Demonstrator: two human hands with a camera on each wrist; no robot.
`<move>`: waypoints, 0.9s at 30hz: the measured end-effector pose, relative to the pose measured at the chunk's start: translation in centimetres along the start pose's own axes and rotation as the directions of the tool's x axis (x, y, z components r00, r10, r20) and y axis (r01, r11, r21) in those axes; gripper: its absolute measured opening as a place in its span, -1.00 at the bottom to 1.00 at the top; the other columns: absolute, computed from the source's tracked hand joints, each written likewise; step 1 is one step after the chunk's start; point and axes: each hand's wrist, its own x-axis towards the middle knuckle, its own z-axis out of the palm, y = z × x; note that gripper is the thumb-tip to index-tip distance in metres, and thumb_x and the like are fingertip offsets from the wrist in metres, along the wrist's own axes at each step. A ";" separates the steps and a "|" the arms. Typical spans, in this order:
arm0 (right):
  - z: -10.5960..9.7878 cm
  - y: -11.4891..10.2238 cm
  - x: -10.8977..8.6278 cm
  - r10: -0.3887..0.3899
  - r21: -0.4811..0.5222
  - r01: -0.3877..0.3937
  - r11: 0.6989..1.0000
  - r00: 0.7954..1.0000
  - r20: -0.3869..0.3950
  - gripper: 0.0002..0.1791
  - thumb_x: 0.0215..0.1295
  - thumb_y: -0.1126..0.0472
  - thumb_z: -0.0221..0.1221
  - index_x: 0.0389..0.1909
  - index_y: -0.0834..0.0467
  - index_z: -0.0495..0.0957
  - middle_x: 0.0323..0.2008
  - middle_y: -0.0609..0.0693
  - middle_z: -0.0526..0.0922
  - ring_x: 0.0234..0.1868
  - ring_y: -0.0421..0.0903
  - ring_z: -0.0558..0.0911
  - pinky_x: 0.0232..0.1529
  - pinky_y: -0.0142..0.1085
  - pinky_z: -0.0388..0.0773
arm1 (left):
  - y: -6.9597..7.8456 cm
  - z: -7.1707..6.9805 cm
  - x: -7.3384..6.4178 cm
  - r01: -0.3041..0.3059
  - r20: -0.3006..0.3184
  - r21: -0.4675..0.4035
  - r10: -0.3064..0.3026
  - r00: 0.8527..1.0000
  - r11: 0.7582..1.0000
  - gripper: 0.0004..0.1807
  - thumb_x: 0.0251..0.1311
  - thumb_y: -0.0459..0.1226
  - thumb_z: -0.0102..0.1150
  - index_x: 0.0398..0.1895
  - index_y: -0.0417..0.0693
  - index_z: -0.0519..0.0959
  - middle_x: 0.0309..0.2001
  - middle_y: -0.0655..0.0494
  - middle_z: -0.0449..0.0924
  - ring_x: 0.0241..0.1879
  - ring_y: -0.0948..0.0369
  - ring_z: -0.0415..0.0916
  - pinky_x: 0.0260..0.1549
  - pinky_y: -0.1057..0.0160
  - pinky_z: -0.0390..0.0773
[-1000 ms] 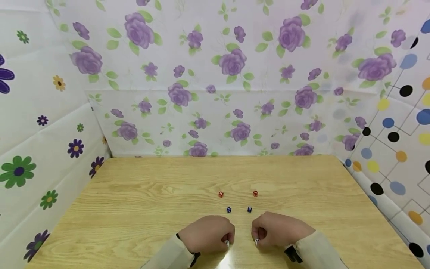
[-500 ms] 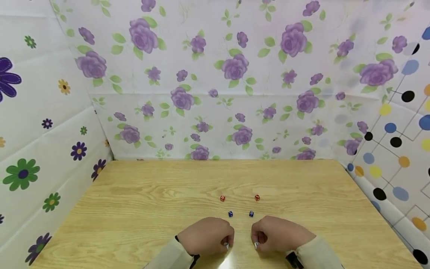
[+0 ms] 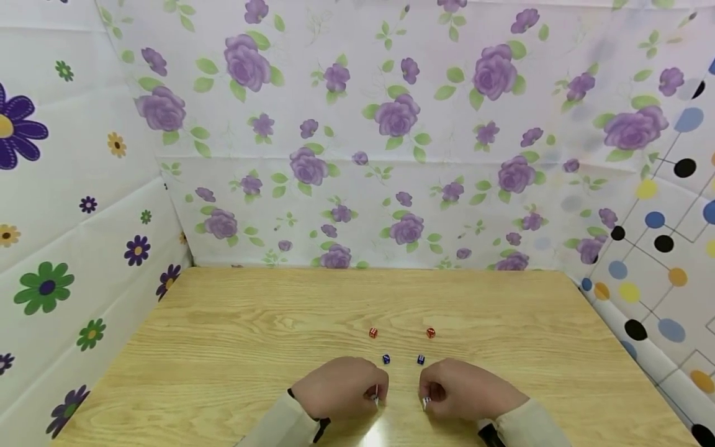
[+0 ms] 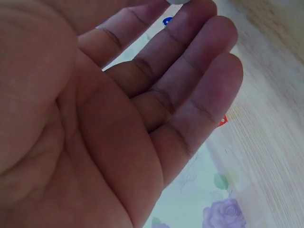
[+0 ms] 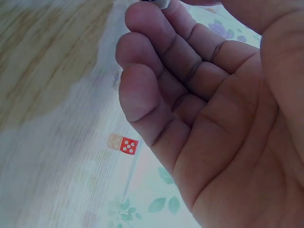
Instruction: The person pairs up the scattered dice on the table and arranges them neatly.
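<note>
Near the front of the wooden table, my left hand (image 3: 343,390) pinches a white die (image 3: 375,398) between thumb and fingers. Facing it across a small gap, my right hand (image 3: 469,390) pinches another white die (image 3: 426,402). Just beyond the hands lie two blue dice, a left one (image 3: 386,359) and a right one (image 3: 421,359). Farther back and wider apart are a left red die (image 3: 373,333) and a right red die (image 3: 431,333). Both wrist views show mostly palm; a sliver of the right white die (image 5: 161,3) peeks in at the top edge.
The wooden table (image 3: 251,310) meets a white back wall covering (image 3: 346,124) with purple roses. Patterned coverings also flank it, flowers on the left wall (image 3: 106,230) and coloured dots on the right wall (image 3: 659,261).
The head view has tilted, so table and dice sit lower in it. Both hands, still pinching the white dice, have come slightly closer to the blue dice. The dice on the table lie as before.
</note>
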 end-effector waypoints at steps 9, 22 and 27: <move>-0.3 0.0 0.0 -0.024 -0.033 0.023 0.999 0.999 -0.028 -0.81 0.23 0.29 0.30 -0.39 -0.12 0.59 -0.46 -0.35 0.50 -0.45 -0.39 0.42 -0.38 -0.41 0.44 | -0.4 -0.3 -0.1 0.033 -0.005 0.006 -0.033 0.999 0.999 -0.86 0.29 -0.29 0.38 -0.20 0.19 0.68 -0.36 0.46 0.54 -0.41 0.48 0.42 -0.32 0.45 0.50; -0.8 -1.2 1.8 -0.032 -0.032 0.030 0.999 0.997 -0.073 -0.76 0.17 0.35 0.26 -0.42 -0.11 0.54 -0.52 -0.29 0.48 -0.51 -0.36 0.36 -0.44 -0.38 0.39 | -1.2 -0.6 -0.5 0.042 -0.028 0.001 -0.042 0.999 0.999 -0.76 0.14 -0.43 0.33 -0.38 0.18 0.71 -0.42 0.45 0.52 -0.45 0.47 0.36 -0.35 0.47 0.46; -0.9 -2.0 1.9 -0.009 -0.042 0.005 0.999 0.996 -0.086 -0.79 0.17 0.33 0.27 -0.39 -0.07 0.51 -0.50 -0.28 0.48 -0.50 -0.35 0.35 -0.43 -0.37 0.39 | -1.3 -0.8 -0.6 0.038 -0.052 0.011 -0.037 0.998 0.999 -0.80 0.19 -0.40 0.30 -0.36 0.16 0.71 -0.43 0.47 0.50 -0.45 0.47 0.38 -0.36 0.46 0.46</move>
